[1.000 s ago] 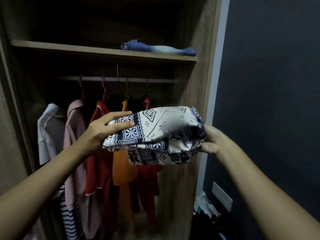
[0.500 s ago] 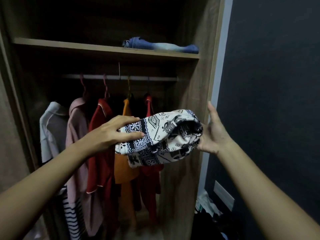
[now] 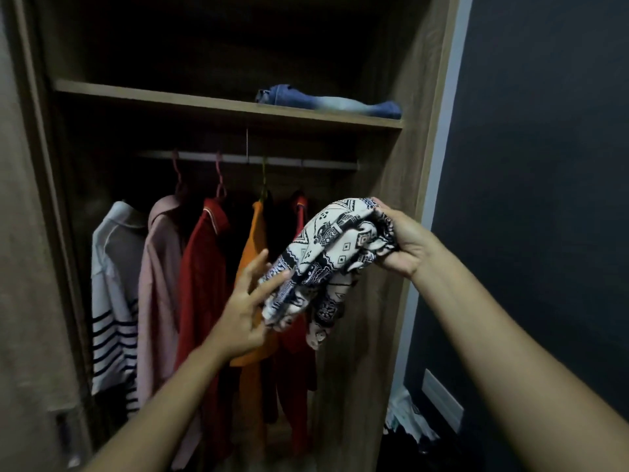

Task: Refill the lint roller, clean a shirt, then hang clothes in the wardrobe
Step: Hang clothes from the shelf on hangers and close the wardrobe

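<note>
The wardrobe (image 3: 388, 318) stands open. At far left on the rail (image 3: 320, 163) hangs a white shirt with dark stripes (image 3: 112, 274), followed by a pink shirt (image 3: 160, 267), a red shirt (image 3: 204, 267) and an orange garment (image 3: 250, 243). A further red garment (image 3: 300, 207) hangs at the right end of the row, mostly hidden.

The left hand (image 3: 246, 311) is raised in front of the orange garment. Its fingers are extended and spread, and they touch the lower left end of the black-and-white patterned garment (image 3: 326, 264) without closing round it.

The patterned garment is bunched and held in the air in front of the wardrobe's hanging section, below the rail. It slopes from lower left to upper right, and one loose end droops beneath it.

Folded jeans (image 3: 326, 103) lie on the shelf (image 3: 163, 99) above the rail, toward its right end.

The right hand (image 3: 406, 245) grips the upper right end of the patterned garment, with fingers and thumb curled round the bunched fabric.

A dark wall (image 3: 544, 199) lies to the right of the wardrobe. A pale wall plate (image 3: 442, 398) sits low on it, with pale items (image 3: 406, 415) on the floor below.
</note>
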`<state>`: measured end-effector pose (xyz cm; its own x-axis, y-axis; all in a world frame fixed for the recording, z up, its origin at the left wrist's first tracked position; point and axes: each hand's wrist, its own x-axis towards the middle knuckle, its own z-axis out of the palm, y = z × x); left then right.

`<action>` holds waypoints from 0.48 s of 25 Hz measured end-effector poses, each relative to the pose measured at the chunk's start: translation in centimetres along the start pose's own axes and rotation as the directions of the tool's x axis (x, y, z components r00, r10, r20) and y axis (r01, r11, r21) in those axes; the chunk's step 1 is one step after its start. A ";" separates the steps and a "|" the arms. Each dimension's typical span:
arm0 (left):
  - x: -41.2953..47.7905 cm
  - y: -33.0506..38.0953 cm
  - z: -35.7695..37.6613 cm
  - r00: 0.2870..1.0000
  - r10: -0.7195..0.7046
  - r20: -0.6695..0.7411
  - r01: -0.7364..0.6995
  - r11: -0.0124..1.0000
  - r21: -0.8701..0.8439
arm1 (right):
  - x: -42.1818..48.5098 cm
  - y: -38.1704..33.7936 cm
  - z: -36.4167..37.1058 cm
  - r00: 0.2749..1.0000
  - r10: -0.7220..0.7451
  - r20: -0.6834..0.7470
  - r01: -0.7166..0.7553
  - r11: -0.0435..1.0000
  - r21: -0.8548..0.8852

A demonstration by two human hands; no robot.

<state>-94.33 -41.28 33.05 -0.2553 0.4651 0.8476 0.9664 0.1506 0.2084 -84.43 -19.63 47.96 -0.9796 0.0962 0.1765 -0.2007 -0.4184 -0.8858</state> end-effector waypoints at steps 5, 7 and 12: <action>-1.4 2.9 4.0 0.890 -0.456 -0.005 0.346 0.683 -0.643 | -0.5 -0.4 0.2 0.999 0.037 -0.012 -0.038 0.994 -0.104; -0.3 4.2 5.5 0.733 -0.680 0.029 0.367 0.360 -0.858 | -0.7 -0.1 0.6 0.998 0.055 -0.035 -0.059 0.993 -0.107; -0.3 6.1 8.3 0.484 -0.642 0.595 0.324 -0.500 -0.803 | -0.7 1.4 2.2 0.994 0.066 -0.091 -0.067 0.998 -0.012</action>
<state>-88.62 -33.27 30.04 -0.7620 0.6474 -0.0134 -0.5412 -0.6253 0.5622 -84.00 -22.21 47.56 -0.9856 0.1502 0.0782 -0.1345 -0.4133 -0.9006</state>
